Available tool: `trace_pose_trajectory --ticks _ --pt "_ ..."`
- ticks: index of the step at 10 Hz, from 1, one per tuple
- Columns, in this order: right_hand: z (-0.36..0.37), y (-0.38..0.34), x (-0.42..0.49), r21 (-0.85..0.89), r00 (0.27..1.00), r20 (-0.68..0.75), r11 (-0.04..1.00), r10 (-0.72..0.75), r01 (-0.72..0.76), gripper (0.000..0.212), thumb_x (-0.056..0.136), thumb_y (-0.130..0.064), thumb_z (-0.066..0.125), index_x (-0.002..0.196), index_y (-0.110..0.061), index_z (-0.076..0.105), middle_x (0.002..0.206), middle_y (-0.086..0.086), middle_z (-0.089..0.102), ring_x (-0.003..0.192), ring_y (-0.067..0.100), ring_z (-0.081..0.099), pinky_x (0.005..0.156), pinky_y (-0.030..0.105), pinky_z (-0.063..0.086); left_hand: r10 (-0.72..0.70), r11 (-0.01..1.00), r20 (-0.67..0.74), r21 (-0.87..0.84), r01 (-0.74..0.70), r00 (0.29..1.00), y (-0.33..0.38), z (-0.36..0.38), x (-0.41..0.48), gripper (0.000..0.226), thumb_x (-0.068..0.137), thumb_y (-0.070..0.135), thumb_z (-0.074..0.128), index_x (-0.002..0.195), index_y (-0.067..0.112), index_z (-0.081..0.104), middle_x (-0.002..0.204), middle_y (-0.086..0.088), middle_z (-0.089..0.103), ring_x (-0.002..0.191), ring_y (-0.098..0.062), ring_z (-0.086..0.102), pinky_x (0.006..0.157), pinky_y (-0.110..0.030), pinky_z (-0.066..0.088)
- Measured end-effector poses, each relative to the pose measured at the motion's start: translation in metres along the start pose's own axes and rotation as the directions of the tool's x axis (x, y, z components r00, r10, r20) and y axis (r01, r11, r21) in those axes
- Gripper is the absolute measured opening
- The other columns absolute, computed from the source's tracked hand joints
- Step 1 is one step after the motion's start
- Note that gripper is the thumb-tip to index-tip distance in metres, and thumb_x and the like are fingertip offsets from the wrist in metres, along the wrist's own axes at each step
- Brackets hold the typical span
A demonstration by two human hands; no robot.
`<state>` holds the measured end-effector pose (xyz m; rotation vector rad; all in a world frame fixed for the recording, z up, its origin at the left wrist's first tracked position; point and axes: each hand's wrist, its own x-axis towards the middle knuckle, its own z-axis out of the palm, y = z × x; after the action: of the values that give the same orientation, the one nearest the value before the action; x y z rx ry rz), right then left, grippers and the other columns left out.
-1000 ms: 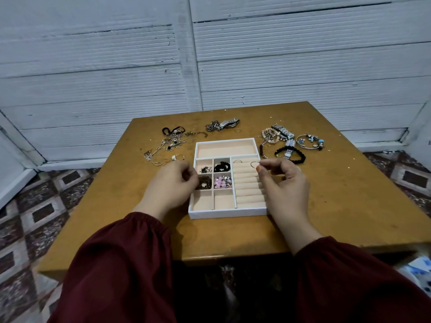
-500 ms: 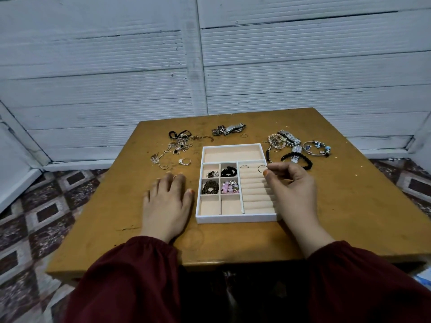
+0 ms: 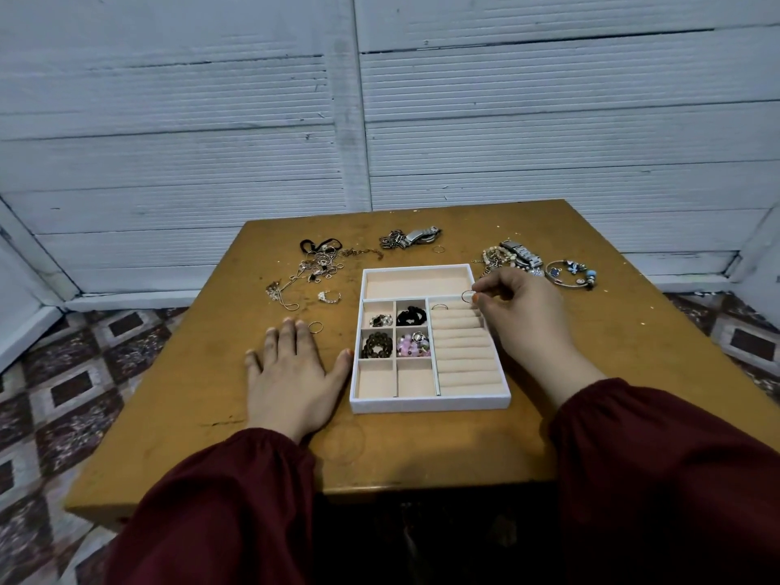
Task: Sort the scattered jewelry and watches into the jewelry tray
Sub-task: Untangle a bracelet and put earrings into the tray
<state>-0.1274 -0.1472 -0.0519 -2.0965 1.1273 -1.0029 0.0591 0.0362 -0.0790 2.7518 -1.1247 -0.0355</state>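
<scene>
Wooden table (image 3: 202, 437). White jewelry tray (image 3: 430, 405) sits near its middle, on the person's side.

Right hand (image 3: 519, 318): thumb and forefinger are pinched on a thin ring (image 3: 467, 296), held upright over the far end of the padded ring rolls (image 3: 464, 356) in the tray's right section. Whether the ring touches the padding cannot be told. The other fingers are curled in. A second ring (image 3: 439, 306) stands in the farthest slot, left of the held one.

Left hand (image 3: 291, 373): palm down on the table just left of the tray, fingers straight, gripping nothing. The thumb tip is just beside the tray's left wall. A loose ring (image 3: 315, 327) lies on the wood close to the fingertips.

Small tray compartments:
- Far left: small silver pieces (image 3: 380, 320).
- Far right: black beads (image 3: 410, 316).
- Near left: brown bead bracelet (image 3: 377, 345).
- Near right: pink beads (image 3: 409, 347).

On the table beyond the tray:
- Far left: a tangle of chains (image 3: 316, 263).
- Far centre: a metal watch (image 3: 415, 237) with a small ring (image 3: 439, 249) beside it.
- Far right: a second watch (image 3: 521, 253) and a pale bead bracelet (image 3: 491, 257), just behind the right hand.
- Further right: a bangle with blue charms (image 3: 570, 274).

Dark red sleeves (image 3: 219, 513) cover both forearms.
</scene>
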Motion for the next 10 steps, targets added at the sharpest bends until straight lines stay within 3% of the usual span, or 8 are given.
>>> trace_pose_trajectory --ticks 3,10 --pt "0.0005 -0.0024 0.0103 -0.298 0.988 0.093 0.944 -0.123 0.146 0.004 0.085 -0.028 0.066 0.086 -0.031 0.068 0.080 -0.008 0.069 0.096 0.023 0.052 0.091 0.039 0.036 0.003 1.000 -0.023 0.019 -0.003 1.000 -0.0012 0.0032 0.0024 0.081 0.090 0.066 0.019 0.152 0.015 0.008 0.161 -0.004 0.005 0.147 -0.022 0.003 0.118 -0.048 0.006" --pt "-0.0025 -0.0032 0.0092 -0.398 0.968 0.174 0.886 -0.182 0.238 0.018 0.087 -0.022 0.059 0.089 -0.033 0.073 0.094 -0.008 0.070 0.095 0.023 0.050 0.085 0.035 0.032 0.001 1.000 -0.012 0.025 0.000 1.000 -0.0012 0.0013 0.0035 0.083 0.090 0.067 0.020 0.152 0.015 0.008 0.161 -0.004 0.006 0.147 -0.023 0.003 0.117 -0.049 0.006"
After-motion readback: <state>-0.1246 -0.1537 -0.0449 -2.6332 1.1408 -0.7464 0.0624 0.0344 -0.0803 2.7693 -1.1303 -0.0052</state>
